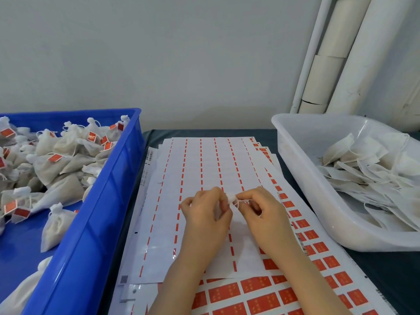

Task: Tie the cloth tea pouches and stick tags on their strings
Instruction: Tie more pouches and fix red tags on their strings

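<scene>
Far left: a blue crate (109,201) heaped with tied pouches (68,144), many carrying red tags on their strings.

Centre: a stack of sticker sheets on a dark table (386,269). The top sheet (200,164) is mostly peeled, showing only thin red strips. The sheet beneath (256,298) bears rows of red tags.

Above the top sheet, the left hand (204,214) has its fingers curled, pinching the gathered neck of a cloth pouch (231,198); the pouch's body is largely hidden behind that hand. Just beside it, the right hand (266,212) pinches the thin white string (238,203) at the pouch neck, fingers bent inward.

Right: a translucent white tub (302,178) holding flat, untied pouches (372,169). Behind it, pale pipes (341,53) rise against the wall.
</scene>
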### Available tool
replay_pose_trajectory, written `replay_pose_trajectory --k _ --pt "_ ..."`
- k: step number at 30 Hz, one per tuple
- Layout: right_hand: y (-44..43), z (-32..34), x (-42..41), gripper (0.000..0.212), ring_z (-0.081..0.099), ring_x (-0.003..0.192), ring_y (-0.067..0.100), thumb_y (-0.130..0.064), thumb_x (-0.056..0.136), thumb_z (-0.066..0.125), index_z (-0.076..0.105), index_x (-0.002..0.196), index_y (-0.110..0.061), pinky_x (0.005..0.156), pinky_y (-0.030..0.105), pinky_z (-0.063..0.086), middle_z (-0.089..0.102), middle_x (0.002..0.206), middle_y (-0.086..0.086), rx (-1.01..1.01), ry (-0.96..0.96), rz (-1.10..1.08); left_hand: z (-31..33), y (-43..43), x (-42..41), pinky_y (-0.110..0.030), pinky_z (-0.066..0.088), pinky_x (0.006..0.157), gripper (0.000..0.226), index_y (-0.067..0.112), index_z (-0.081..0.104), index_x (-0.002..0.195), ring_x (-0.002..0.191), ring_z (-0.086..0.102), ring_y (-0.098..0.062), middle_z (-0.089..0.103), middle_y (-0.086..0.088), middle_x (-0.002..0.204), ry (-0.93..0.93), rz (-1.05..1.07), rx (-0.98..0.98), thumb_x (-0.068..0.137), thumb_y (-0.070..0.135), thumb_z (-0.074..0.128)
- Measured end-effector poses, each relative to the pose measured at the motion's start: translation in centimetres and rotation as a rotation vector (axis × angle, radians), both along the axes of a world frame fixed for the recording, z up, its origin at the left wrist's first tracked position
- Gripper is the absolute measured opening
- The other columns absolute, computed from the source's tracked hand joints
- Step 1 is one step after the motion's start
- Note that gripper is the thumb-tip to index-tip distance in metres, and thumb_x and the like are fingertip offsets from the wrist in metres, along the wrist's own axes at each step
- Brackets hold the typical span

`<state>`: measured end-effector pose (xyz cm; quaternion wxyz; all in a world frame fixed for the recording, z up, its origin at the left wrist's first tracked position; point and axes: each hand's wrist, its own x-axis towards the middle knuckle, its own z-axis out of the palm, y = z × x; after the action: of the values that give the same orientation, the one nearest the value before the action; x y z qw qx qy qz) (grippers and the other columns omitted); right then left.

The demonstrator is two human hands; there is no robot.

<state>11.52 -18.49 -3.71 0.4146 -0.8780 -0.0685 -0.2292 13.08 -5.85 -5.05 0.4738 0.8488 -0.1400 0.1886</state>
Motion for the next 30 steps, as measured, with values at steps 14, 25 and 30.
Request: replay_pose_trajectory --k 14,25,30 --pt "0.5 0.0 -0.3 0.006 0.054 0.083 -0.005 -0.033 0.082 0.061 0.056 0.081 -0.036 0.07 0.003 0.041 0.057 0.078 -0.021 0.094 -0.071 -0.006 1.3 -0.4 -0.4 -0.007 0.04 0.047 0.062 0.028 0.068 0.058 0.044 0.052 0.006 0.052 0.016 0.041 0.432 -0.011 -0.309 0.074 0.069 0.025" --pt "0.9 -0.4 -0.5 0.018 0.054 0.077 -0.001 -0.02 0.085 0.065 0.053 0.078 -0.031 0.067 0.007 0.043 0.055 0.076 -0.014 0.018 0.056 0.133 1.6 0.1 0.0 -0.007 0.048 0.058 0.01 0.023 0.071 0.094 0.077 0.066 -0.004 0.072 0.005 0.08 0.42 -0.076 -0.512 0.087 0.026 0.065" --pt "0.9 -0.3 -0.4 0.01 0.054 0.072 -0.002 -0.021 0.086 0.064 0.056 0.085 -0.027 0.065 0.009 0.044 0.056 0.08 -0.015 0.023 0.106 0.147 1.4 0.2 0.2 -0.017 0.043 0.066 0.013 0.026 0.063 0.098 0.085 0.061 -0.009 0.065 0.006 0.092 0.329 0.023 -0.417 0.086 0.02 0.064"
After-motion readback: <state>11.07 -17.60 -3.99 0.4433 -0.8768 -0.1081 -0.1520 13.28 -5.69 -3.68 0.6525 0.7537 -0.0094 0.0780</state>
